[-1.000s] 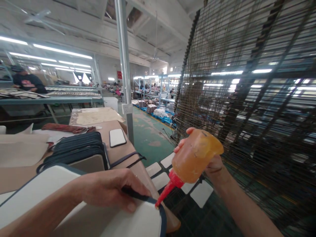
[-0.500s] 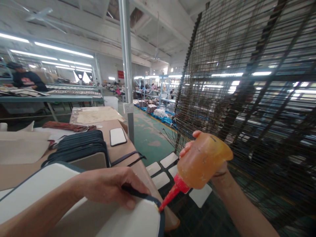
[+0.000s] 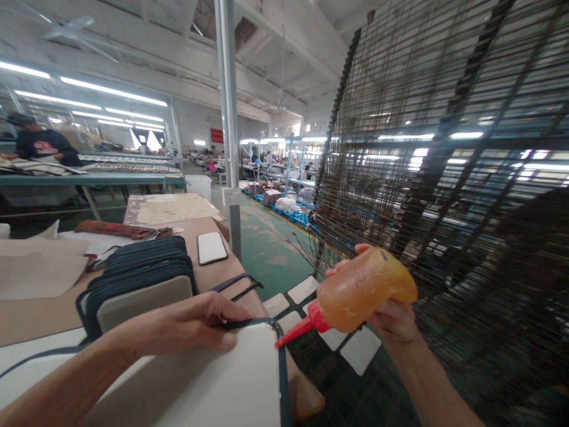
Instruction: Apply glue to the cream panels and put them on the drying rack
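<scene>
My left hand (image 3: 204, 323) pinches the upper edge of a white panel (image 3: 231, 379) with a dark blue rim, thumb on the white face and fingers behind. In my right hand (image 3: 393, 320) is an amber squeeze bottle (image 3: 362, 290), tilted down to the left. Its red nozzle (image 3: 297, 332) touches the panel's rim just below the top right corner. A thin yellowish trace, perhaps glue, shows along that corner. Behind my left hand stands a stack of dark-rimmed panels (image 3: 146, 267) on the brown-covered table (image 3: 204, 228).
One small white panel (image 3: 211, 248) lies flat on the table near dark strips (image 3: 237, 287). To the right rises a tall wire rack (image 3: 400, 148), with white pieces (image 3: 361, 350) laid out low beside it. A metal post (image 3: 229, 118) stands beyond the table. A person (image 3: 44, 142) works far left.
The nozzle has moved from the panel's corner down along its right rim, and the bottle is tipped flatter. The held panel has turned and its corner sits higher and further left.
</scene>
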The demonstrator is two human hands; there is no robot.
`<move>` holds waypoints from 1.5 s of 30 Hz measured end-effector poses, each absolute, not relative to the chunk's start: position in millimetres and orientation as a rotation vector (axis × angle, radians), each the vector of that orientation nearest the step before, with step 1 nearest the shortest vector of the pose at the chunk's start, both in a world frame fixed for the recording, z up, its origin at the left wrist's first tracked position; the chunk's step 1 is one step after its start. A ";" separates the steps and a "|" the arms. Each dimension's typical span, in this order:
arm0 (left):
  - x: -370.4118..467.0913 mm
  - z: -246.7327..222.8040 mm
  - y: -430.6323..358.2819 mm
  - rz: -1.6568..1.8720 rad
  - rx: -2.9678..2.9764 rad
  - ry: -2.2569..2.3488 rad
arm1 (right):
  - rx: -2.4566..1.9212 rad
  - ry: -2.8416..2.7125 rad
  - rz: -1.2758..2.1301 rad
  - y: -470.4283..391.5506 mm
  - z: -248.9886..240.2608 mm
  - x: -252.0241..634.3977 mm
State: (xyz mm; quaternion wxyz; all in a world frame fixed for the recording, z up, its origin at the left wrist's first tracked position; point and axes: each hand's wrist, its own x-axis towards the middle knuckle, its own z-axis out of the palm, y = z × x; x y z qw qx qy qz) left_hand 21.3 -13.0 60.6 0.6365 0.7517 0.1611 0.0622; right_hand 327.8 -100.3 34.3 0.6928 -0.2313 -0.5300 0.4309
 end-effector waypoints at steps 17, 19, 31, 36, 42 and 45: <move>17.4 61.7 -4.2 0.047 1.541 0.449 | -0.527 -1.150 0.949 -101.3 26.2 317.7; 17.8 60.6 -1.3 0.057 1.556 0.444 | -0.513 -1.139 0.956 -101.4 24.3 318.4; 15.4 50.5 16.5 0.087 1.479 0.511 | -0.536 -1.175 1.077 -115.7 33.0 318.4; 12.2 43.7 23.6 0.154 1.441 0.550 | -0.537 -1.156 1.006 -116.5 29.4 318.9; 8.8 39.4 29.8 0.239 1.377 0.556 | -0.587 -1.163 0.860 -119.3 16.9 326.9; 6.4 33.7 34.7 0.294 1.339 0.567 | -0.642 -1.153 0.838 -124.9 13.9 328.5</move>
